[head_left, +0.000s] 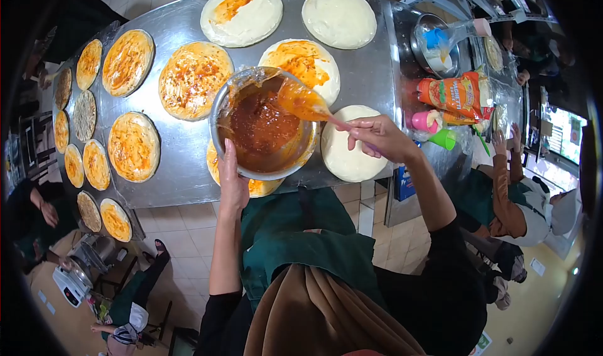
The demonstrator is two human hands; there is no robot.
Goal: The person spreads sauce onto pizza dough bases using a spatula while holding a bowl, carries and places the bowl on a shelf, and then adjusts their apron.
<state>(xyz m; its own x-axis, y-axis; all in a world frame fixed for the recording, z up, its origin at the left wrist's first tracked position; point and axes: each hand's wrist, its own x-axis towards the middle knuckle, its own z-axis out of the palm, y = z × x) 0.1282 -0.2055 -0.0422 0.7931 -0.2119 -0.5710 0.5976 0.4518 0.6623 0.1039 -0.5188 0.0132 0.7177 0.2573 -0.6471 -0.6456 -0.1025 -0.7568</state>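
My left hand [233, 181] grips the near left side of a metal bowl [309, 143], which is tilted and holds dark red sauce [260, 126]. In my right hand [382, 137] is the pink handle of a spatula [304, 103]. Its broad head is coated in orange sauce and lies over the bowl's right rim. Beneath and around the bowl are round flat dough bases. One behind it [301, 64] is partly spread with sauce, and a plain one [353, 152] lies under my right hand. Another base [267, 187] is mostly hidden by the bowl.
Several sauced rounds [134, 147] cover the left of the steel table [182, 196]. A plain base [339, 18] and a partly sauced one [242, 15] lie at the back. Rightward are an orange packet [451, 95], a green cup [443, 138] and a metal basin [429, 26]. Other people stand around.
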